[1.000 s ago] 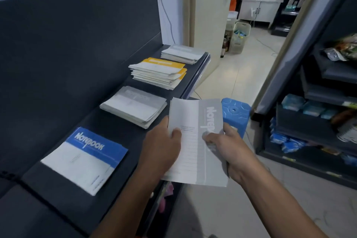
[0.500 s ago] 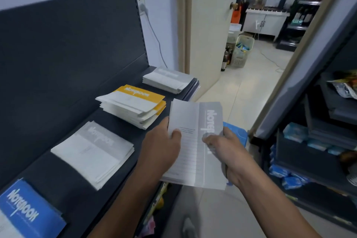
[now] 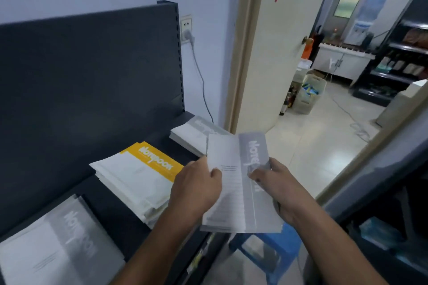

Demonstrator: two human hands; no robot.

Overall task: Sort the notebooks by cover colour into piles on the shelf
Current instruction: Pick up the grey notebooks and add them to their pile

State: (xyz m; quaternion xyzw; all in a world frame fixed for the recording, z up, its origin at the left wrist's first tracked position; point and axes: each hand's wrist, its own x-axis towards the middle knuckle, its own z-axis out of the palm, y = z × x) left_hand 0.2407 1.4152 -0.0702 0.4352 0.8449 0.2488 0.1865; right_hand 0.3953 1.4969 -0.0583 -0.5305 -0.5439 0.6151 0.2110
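Both hands hold a thin stack of grey-covered notebooks [image 3: 238, 192] in front of the dark shelf [image 3: 111, 210]. My left hand [image 3: 195, 188] grips its left edge and my right hand [image 3: 275, 186] grips its right edge over the grey band. On the shelf lie three piles: a grey pile [image 3: 58, 247] at the near left, a yellow-banded pile [image 3: 136, 178] in the middle, and another grey pile [image 3: 194, 133] at the far end, partly hidden by the held stack.
The shelf's dark back panel [image 3: 88, 81] rises on the left. A blue plastic stool [image 3: 271, 250] stands on the floor below my hands. A dark shelving unit [image 3: 379, 227] stands to the right. An open doorway [image 3: 324, 99] leads to a tiled room with a basket.
My view has swung right and up along the shelf. The blue notebook has left the view, and the far grey pile now sits just behind the held stack. Both hands keep the same grip.
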